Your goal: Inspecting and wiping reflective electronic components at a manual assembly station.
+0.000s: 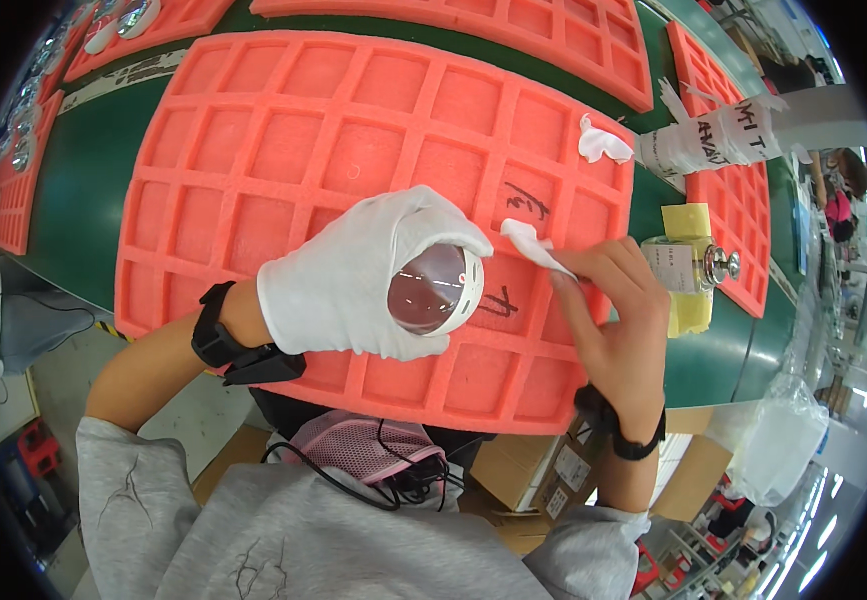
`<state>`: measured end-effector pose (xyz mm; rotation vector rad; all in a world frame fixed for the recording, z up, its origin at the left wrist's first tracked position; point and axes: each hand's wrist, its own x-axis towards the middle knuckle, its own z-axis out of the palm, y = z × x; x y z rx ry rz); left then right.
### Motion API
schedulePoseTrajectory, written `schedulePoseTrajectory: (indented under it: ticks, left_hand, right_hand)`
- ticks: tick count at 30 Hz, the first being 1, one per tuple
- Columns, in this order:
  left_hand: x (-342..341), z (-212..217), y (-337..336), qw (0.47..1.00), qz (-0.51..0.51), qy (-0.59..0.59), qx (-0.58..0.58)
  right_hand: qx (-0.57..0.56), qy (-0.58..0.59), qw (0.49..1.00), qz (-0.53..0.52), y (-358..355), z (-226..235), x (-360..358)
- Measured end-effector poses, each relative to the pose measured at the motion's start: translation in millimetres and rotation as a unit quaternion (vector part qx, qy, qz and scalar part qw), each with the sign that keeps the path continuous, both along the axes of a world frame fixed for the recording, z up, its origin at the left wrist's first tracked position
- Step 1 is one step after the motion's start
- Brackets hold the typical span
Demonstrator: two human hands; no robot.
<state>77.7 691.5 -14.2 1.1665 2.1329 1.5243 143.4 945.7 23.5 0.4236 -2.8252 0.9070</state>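
In the head view, the left hand (359,285), in a white cloth glove, curls around a round white-rimmed glass lens (432,288), fingers wrapped over its top edge and thumb under its lower rim, so the clear face tilts up toward the camera. The bare right hand (616,325) sits just beside that grip, thumb and forefinger pressed together on a small white wiping cloth (534,243) whose free corner hangs touching or nearly touching the lens rim. Both hands hover over the near part of a large salmon-pink foam tray with square pockets (284,150); the pockets around the grip are open, and the tray's near edge runs just below the wrists. Beyond the right hand, past the tray's right edge, a small clear bottle with a metal cap (696,265) stands on a yellow sponge pad (689,222) on the green bench top (84,180). A crumpled white wipe (602,140) lies near the tray's far right corner, well apart from the hands.
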Motion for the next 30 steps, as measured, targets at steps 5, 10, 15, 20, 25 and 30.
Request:
schedulePoseTrajectory:
  ticks: [5,10,15,20,25,30]
  left_hand:
    - [-3.5,-4.3,2.6,0.999,-0.007,0.030,0.020]
    - [-5.5,-8.9,0.4,0.999,-0.021,0.006,0.036]
    - [-6.9,-5.5,-4.4,1.000,-0.012,0.016,0.001]
    - [-7.1,-8.1,-6.8,1.000,-0.012,0.008,0.006]
    - [-3.7,-13.3,-7.1,1.000,0.002,-0.004,0.011]
    - [-3.9,-13.4,-6.3,1.000,-0.016,-0.005,-0.001]
  right_hand:
    - [-0.090,-0.009,0.991,-0.098,-37.1,13.1,32.1]
    - [-0.116,0.019,0.992,-0.051,-65.4,-1.7,38.4]
    - [-0.160,-0.008,0.986,-0.051,-84.2,-15.2,42.9]
    - [-0.157,-0.010,0.986,-0.056,-93.5,-23.0,45.2]
    - [-0.172,0.007,0.982,-0.081,-94.1,-28.7,43.6]
    - [-0.167,0.003,0.984,-0.068,-93.6,-30.0,43.4]
